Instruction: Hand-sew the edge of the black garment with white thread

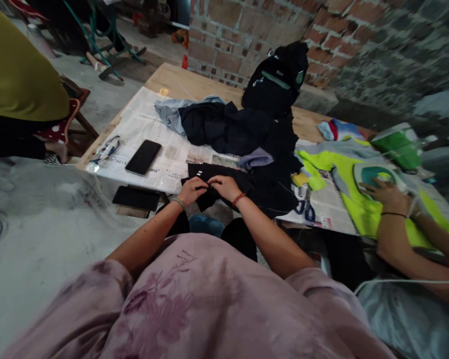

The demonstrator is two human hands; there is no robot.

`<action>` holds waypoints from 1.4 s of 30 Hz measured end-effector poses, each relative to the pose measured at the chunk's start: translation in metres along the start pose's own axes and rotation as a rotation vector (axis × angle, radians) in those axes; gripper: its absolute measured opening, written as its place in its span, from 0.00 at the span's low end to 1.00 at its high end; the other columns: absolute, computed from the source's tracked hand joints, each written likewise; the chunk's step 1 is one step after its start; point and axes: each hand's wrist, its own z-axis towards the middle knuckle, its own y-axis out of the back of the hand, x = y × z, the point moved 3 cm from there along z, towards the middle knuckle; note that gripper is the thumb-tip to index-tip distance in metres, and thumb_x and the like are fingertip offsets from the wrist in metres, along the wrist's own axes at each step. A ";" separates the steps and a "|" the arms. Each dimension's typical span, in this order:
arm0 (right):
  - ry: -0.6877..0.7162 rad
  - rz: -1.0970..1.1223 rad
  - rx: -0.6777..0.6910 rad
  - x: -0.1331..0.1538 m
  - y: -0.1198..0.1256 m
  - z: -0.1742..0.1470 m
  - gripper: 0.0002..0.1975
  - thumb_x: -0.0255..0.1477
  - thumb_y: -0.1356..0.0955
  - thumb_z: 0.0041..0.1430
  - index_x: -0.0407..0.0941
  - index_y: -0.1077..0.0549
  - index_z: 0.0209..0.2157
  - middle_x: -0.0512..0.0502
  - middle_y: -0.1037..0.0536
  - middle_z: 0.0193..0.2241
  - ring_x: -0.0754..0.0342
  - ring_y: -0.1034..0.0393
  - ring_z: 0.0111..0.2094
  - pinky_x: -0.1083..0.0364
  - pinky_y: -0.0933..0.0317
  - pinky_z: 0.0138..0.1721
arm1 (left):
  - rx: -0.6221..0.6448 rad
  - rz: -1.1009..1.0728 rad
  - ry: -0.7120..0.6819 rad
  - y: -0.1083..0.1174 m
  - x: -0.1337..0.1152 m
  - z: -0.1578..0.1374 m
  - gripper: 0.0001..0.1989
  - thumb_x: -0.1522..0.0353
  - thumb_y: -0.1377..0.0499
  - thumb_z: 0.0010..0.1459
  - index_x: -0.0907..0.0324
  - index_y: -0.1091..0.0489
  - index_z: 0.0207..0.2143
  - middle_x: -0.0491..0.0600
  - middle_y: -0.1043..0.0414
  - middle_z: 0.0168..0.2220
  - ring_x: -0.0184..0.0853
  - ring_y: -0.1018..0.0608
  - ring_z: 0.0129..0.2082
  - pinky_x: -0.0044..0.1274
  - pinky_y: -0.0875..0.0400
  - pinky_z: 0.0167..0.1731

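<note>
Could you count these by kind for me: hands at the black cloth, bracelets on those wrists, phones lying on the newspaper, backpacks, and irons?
Hands: 2 (left hand, right hand, at the black cloth)
Bracelets: 2 (greenish bracelet, reddish bracelet)
Phone: 1
Backpack: 1
Iron: 1
Total: 7

Newspaper sheets [134,132] spread on the wooden table [172,76], dark lines of print [146,115] visible but too blurred to read, black backpack [267,94] at the far side, small pale lettering [280,73] on its front, likewise illegible.
</note>
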 end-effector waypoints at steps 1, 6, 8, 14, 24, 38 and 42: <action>-0.052 0.067 -0.013 -0.002 -0.002 0.001 0.13 0.22 0.36 0.48 0.43 0.27 0.37 0.51 0.24 0.28 0.59 0.31 0.29 0.59 0.39 0.35 | 0.003 0.002 -0.008 0.000 0.000 0.000 0.07 0.75 0.41 0.47 0.58 0.26 0.29 0.45 0.30 0.31 0.28 0.28 0.32 0.21 0.32 0.35; -0.310 0.446 -0.030 -0.006 -0.008 0.003 0.07 0.21 0.35 0.45 0.41 0.31 0.30 0.54 0.27 0.20 0.63 0.35 0.19 0.61 0.38 0.26 | 0.012 0.039 -0.063 -0.001 0.001 0.000 0.08 0.75 0.43 0.49 0.58 0.26 0.31 0.45 0.29 0.31 0.28 0.28 0.33 0.22 0.33 0.37; -0.373 0.550 -0.024 -0.006 -0.007 0.002 0.02 0.21 0.36 0.47 0.41 0.33 0.26 0.53 0.27 0.19 0.63 0.35 0.18 0.62 0.40 0.24 | 0.021 0.067 -0.071 -0.001 0.001 0.000 0.08 0.74 0.43 0.50 0.57 0.26 0.32 0.45 0.28 0.31 0.29 0.28 0.33 0.23 0.33 0.38; -0.427 0.489 0.036 -0.010 -0.005 0.002 0.07 0.30 0.35 0.50 0.41 0.30 0.24 0.54 0.29 0.17 0.66 0.41 0.14 0.64 0.51 0.16 | 0.032 0.120 -0.071 -0.003 -0.001 0.000 0.08 0.74 0.43 0.50 0.57 0.26 0.31 0.45 0.26 0.31 0.30 0.27 0.33 0.24 0.34 0.38; -0.235 -0.276 0.007 -0.008 -0.015 0.020 0.15 0.32 0.38 0.54 0.42 0.28 0.19 0.48 0.27 0.20 0.60 0.37 0.23 0.60 0.52 0.22 | 0.030 0.211 -0.057 -0.004 -0.007 0.000 0.08 0.74 0.43 0.50 0.57 0.26 0.31 0.46 0.25 0.31 0.32 0.27 0.33 0.25 0.35 0.39; -0.261 -0.073 -0.049 -0.019 -0.027 0.012 0.14 0.33 0.39 0.54 0.42 0.31 0.19 0.52 0.31 0.19 0.61 0.41 0.23 0.61 0.53 0.23 | -0.068 0.175 0.026 -0.009 -0.006 0.001 0.07 0.73 0.43 0.51 0.57 0.27 0.32 0.46 0.26 0.31 0.32 0.27 0.34 0.25 0.35 0.38; -0.281 -0.006 -0.059 -0.021 -0.029 0.009 0.16 0.34 0.40 0.54 0.42 0.36 0.16 0.55 0.38 0.15 0.62 0.46 0.20 0.61 0.56 0.21 | -0.096 0.131 0.059 -0.007 -0.005 0.001 0.06 0.73 0.43 0.51 0.58 0.28 0.32 0.46 0.27 0.31 0.31 0.28 0.33 0.24 0.34 0.37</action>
